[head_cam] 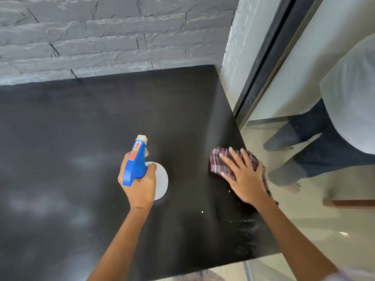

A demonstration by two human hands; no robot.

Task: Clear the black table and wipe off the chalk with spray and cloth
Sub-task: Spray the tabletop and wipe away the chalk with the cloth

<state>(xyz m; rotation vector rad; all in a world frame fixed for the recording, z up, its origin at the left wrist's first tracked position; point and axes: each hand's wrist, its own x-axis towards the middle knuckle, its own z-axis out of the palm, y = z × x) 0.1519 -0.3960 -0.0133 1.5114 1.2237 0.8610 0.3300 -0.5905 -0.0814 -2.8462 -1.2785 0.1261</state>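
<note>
My left hand [140, 185] grips a spray bottle [137, 161] with a blue trigger head and a pale body, held over the middle of the black table [101, 118], nozzle pointing away from me. My right hand [243, 175] presses flat, fingers spread, on a dark red checked cloth [221, 161] near the table's right edge. Faint whitish chalk smudges [40, 203] show on the left part of the tabletop. A few small white specks [202, 211] lie near the front right.
A grey stone-brick wall [101, 37] runs along the table's far side. To the right stands a mirror or glass panel [304, 78] with a dark frame, reflecting a person's legs. Pale floor [304, 230] lies beyond the table's right edge.
</note>
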